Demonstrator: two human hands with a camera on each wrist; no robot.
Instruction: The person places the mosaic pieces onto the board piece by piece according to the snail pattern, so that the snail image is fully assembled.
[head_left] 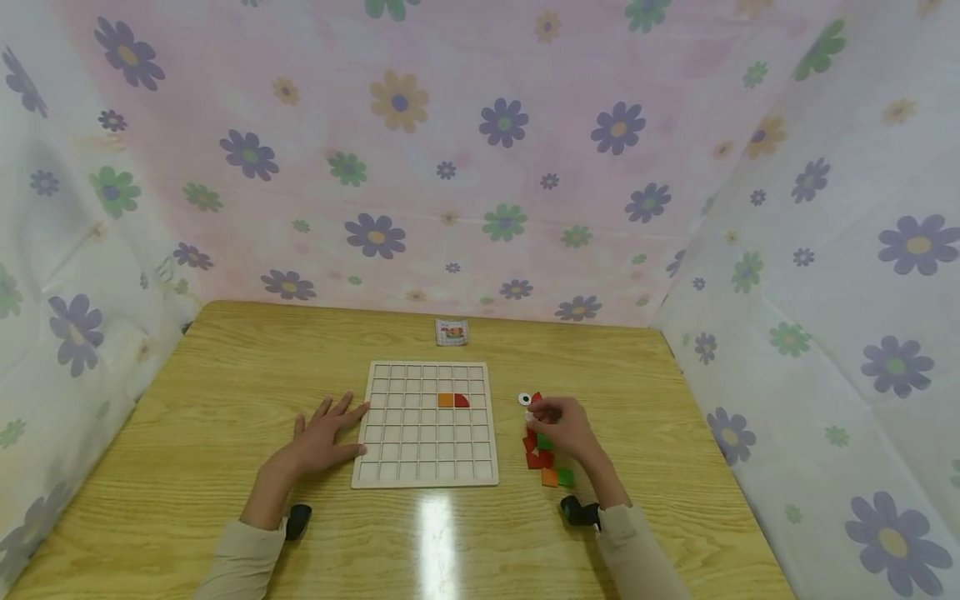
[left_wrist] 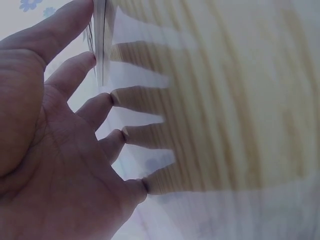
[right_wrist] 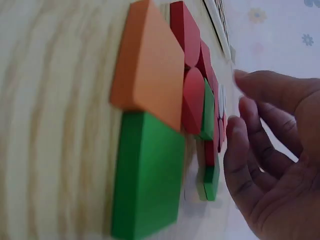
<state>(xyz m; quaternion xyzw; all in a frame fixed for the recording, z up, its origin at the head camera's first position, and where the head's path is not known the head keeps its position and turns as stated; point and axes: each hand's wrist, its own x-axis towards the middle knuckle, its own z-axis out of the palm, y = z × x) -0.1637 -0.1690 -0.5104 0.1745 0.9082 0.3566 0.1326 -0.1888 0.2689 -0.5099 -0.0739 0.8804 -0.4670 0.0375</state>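
Note:
A pale square grid board point(head_left: 427, 467) lies on the table with an orange square point(head_left: 446, 400) and a red quarter-round tile point(head_left: 462, 401) side by side in its cells. My left hand point(head_left: 322, 439) is spread at the board's left edge, thumb and index fingertip right at the rim, the other fingertips resting on the tabletop. Over a loose pile of tiles to the board's right hovers my right hand point(head_left: 564, 427), fingers bent and thumb apart from them, nothing showing between. Below it are red tiles point(right_wrist: 193, 100), a green tile point(right_wrist: 150, 175), an orange tile point(right_wrist: 155, 65) and a round eye tile point(head_left: 524, 399).
A small picture card point(head_left: 452, 332) lies behind the board, near the table's back edge. Dark wrist-worn devices point(head_left: 297, 522) sit at both wrists. Flower-patterned cloth point(head_left: 450, 183) hangs around the wooden table point(head_left: 247, 358) at the back and sides.

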